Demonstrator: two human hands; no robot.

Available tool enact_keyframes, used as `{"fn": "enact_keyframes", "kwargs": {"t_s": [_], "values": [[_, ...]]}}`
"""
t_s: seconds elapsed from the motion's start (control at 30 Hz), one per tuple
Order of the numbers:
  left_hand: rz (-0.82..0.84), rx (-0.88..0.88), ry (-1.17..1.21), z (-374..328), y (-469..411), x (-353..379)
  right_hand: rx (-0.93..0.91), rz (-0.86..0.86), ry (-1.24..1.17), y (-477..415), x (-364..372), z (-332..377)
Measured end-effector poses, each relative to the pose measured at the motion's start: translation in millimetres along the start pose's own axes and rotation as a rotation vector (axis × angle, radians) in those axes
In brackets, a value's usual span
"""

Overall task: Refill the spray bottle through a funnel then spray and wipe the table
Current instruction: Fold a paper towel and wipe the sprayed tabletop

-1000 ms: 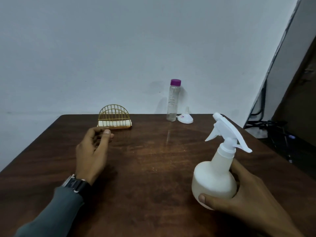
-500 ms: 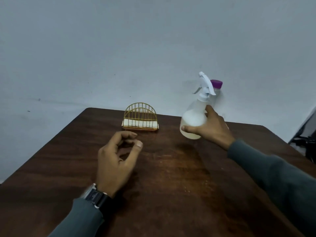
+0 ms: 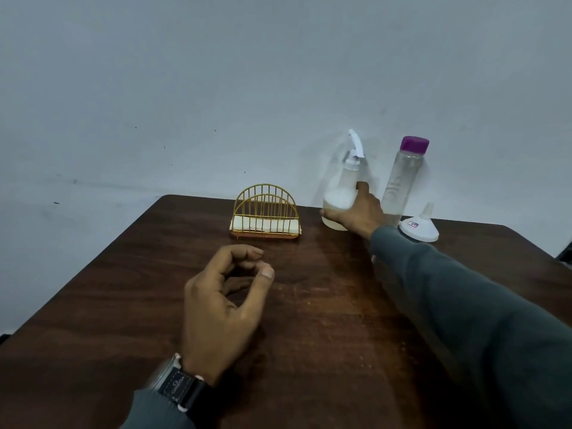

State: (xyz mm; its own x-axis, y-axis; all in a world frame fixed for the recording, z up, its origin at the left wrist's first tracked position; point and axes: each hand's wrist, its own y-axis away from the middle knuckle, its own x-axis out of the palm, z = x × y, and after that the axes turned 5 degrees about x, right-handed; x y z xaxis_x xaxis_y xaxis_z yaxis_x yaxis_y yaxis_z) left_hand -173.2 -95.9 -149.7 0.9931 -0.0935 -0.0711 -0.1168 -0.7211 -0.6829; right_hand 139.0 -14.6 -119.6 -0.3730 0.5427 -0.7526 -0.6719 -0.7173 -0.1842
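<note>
The hands are well apart. The right hand (image 3: 356,216) reaches out to about 1 o'clock and grips the round body of the white spray bottle (image 3: 339,196), thumb on the near side and fingers wrapped behind. The left hand (image 3: 223,298) rests on its edge near the middle of the table (image 3: 108,305), fingers loosely curled toward the thumb and holding nothing.

The spray bottle stands upright at the far edge of the table, close to the wall. The gold wire napkin holder (image 3: 264,216) is at 12 o'clock on its left. The clear water bottle with a purple cap (image 3: 402,181) is just beside it on the right. The bottle is blurred, so we cannot tell whether its base is fully on the table.

A white funnel (image 3: 419,227) sits mouth down, spout up, at about 2 o'clock, close by the water bottle.

We judge the step in hand to be parking the spray bottle next to the refill things, with the trigger head still on. To do it well, we would seat the base flat before letting go and keep the knuckles off the tall, easily tipped water bottle. Then we would bring the free left hand across to steady the body while the trigger head is unscrewed. The funnel must be turned over before any pouring.
</note>
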Motion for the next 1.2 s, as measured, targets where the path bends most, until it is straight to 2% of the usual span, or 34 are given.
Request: {"fn": "enact_keyframes", "kwargs": {"t_s": [0.2,0.27,0.33,0.4,0.43,0.5,0.57,0.73,0.97,1.2], "values": [[0.008,-0.021,-0.013,0,0,-2,0.060,0.047,0.006,6,-3,3],[0.015,-0.036,-0.022,0,-1,-2,0.095,-0.021,-0.007,21,0,5],[0.015,-0.049,-0.019,-1,-1,-1,-0.010,-0.192,0.040,38,5,4],[0.008,-0.061,-0.019,-2,-1,0,-0.258,-0.279,0.146,49,5,4],[0.006,-0.066,-0.025,-2,-1,0,-0.356,-0.218,0.149,50,4,5],[0.002,-0.070,-0.032,-1,0,-1,-0.391,-0.009,0.098,48,3,9],[0.009,-0.070,-0.039,-2,0,-2,-0.328,0.118,0.063,40,7,15],[0.007,-0.063,-0.053,-1,-1,-2,-0.154,0.284,-0.002,20,20,29],[0.007,-0.064,-0.050,1,-3,-1,-0.099,0.406,-0.040,15,33,44],[0.013,-0.067,-0.047,1,-4,0,-0.077,0.374,-0.031,15,35,47]]}}
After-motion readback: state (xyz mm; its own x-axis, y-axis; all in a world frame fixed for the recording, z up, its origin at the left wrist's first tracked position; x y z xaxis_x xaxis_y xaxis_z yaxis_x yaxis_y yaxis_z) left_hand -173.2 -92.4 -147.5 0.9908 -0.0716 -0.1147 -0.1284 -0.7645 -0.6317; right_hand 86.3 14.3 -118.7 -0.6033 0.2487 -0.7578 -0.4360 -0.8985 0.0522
